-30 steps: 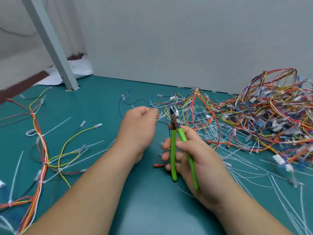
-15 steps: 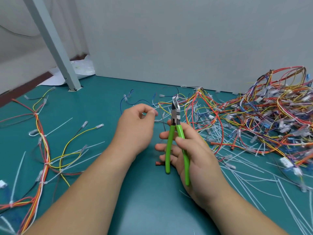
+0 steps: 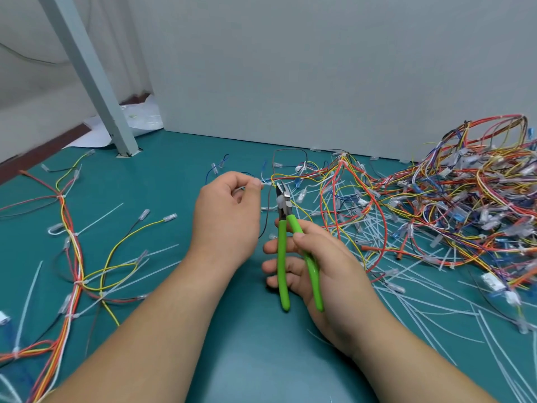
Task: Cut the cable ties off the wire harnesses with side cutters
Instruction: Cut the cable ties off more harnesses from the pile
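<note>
Teal surface (image 3: pixel 174 175) is littered with snipped cable ties (image 3: pixel 101 218), so plenty's done. Left grip (image 3: pixel 226 216) pinches a clear wire end (image 3: pixel 261 186). Right grip (image 3: pixel 328 271) holds green side cutters (image 3: pixel 281 257), blades just beside it. The big harness pile (image 3: pixel 465 205) further right looks mostly untouched.

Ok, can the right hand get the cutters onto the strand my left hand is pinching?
Probably yes. The right hand holds the side cutters with their tips just beside the pale strand the left hand pinches, and nothing lies between them.

Person, two limbs: left hand (image 3: pixel 226 216) and right hand (image 3: pixel 328 274), both bare; forearms uncovered to the frame's lower edge; fingernails short.
</note>
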Demonstrator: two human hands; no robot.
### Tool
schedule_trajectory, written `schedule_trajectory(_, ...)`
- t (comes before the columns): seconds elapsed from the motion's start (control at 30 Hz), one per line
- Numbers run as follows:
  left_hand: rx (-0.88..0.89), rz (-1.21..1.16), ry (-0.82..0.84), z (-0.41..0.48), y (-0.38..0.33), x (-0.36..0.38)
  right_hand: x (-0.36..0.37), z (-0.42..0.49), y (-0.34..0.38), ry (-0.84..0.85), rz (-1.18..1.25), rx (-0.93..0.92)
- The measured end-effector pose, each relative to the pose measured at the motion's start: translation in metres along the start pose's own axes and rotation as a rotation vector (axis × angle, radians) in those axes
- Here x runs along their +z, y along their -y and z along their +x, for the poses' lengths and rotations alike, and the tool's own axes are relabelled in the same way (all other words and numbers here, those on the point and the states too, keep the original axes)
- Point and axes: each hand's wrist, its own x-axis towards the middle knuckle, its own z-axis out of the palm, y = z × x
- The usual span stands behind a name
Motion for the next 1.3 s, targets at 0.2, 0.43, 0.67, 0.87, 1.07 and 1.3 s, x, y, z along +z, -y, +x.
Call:
schedule_trajectory(0.2,0.012,-0.006,0.008,-0.0001,-0.0011,-0.0005,0.0001,-0.0047,0.0021,0.084,-0.025,0.017)
schedule_trajectory(0.43,0.012,-0.024,0.014,-0.0027,-0.0031,0.0014,0.0045,-0.0065,0.0041,0.044,-0.065,0.012)
schedule_trajectory(0.67,0.017,-0.038,-0.024,-0.0004,-0.0016,-0.0006,0.0067,-0.0074,0.0031,0.021,-0.169,-0.059)
schedule_trajectory(0.87,0.021,-0.044,-0.015,-0.0002,-0.0007,0.0,0.0075,-0.0063,0.0027,-0.012,-0.152,-0.077)
schedule_trajectory(1.07,0.01,-0.046,-0.009,-0.0012,-0.001,0.0007,0.0071,-0.0059,0.0028,-0.024,-0.141,-0.075)
schedule_trajectory(1.3,0.016,-0.031,0.001,-0.0024,-0.0021,0.0019,0.0067,-0.0069,0.0032,-0.03,-0.145,-0.075)
